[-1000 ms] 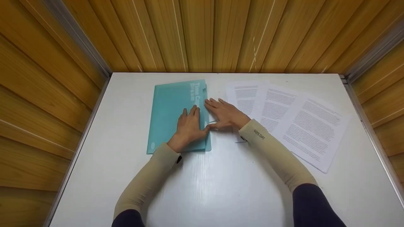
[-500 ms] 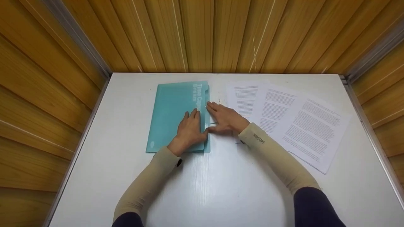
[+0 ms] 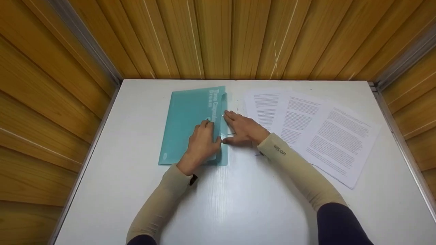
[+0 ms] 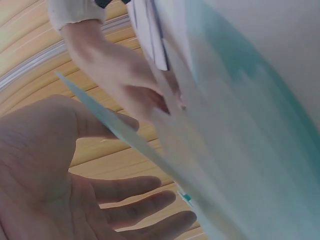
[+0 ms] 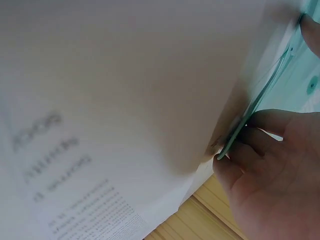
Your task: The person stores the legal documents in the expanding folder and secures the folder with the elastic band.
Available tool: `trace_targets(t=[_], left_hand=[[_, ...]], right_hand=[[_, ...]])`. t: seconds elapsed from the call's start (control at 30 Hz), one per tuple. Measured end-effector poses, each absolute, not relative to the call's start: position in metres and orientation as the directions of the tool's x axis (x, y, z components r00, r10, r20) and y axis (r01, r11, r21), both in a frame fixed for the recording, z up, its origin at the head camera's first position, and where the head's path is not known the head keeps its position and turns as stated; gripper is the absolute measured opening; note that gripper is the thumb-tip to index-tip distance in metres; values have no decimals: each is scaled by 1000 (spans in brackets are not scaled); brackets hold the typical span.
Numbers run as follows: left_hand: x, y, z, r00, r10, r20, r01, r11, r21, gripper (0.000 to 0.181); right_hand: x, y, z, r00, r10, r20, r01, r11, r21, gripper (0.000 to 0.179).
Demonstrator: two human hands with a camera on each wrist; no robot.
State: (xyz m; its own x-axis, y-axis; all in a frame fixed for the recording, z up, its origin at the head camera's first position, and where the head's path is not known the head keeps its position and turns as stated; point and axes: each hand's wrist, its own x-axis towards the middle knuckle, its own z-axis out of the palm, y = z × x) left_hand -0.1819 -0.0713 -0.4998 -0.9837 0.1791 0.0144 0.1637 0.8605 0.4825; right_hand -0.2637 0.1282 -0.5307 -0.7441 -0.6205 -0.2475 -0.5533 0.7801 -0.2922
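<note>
On the table (image 3: 218,207), we see printed sheets (image 3: 340,146) right of the teal folder (image 3: 185,115), a sleeve (image 3: 293,161) blocking some. Left hand (image 3: 202,141) loose over folder, right hand (image 3: 244,128) loose at its edge. Left palm (image 4: 37,170): left wrist view only.

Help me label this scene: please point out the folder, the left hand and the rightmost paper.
Folder (image 3: 184,119): head view, on its front cover.
Left hand (image 3: 201,142): head view, on the back of the hand.
Rightmost paper (image 3: 338,144): head view, on its printed face.
</note>
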Motion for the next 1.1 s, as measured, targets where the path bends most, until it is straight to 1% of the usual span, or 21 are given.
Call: trace_targets(t=[0.17,0.33,0.47,0.57,0.67,0.8,0.97,1.1], left_hand=[[-179,-74,-490,-985,165,45,163,832,530,52],[-177,-77,-480,-989,140,48,142,811,567,43],[-177,-77,-476,-987,145,62,155,823,547,36],[-178,-78,-476,-987,150,58,158,836,525,38],[-177,-78,-477,-989,141,38,140,842,520,41],[-177,-78,-481,-993,119,19,111,842,529,42],[-176,-74,-487,-996,88,-5,71,834,547,34],[-176,-70,-493,-997,74,17,71,839,540,26]], right_hand=[[-262,130,-532,-750,-608,-260,-539,790,-293,113],[-262,130,-534,-752,-609,-255,-538,789,-296,113],[-264,130,-534,-749,-614,-250,-540,783,-307,113],[-264,131,-534,-752,-611,-249,-534,785,-315,114],[-263,132,-534,-750,-616,-241,-534,779,-327,113],[-262,135,-534,-749,-620,-236,-538,775,-331,112],[-261,137,-534,-750,-615,-242,-537,781,-321,113],[-260,136,-535,-755,-612,-237,-535,782,-319,113]])
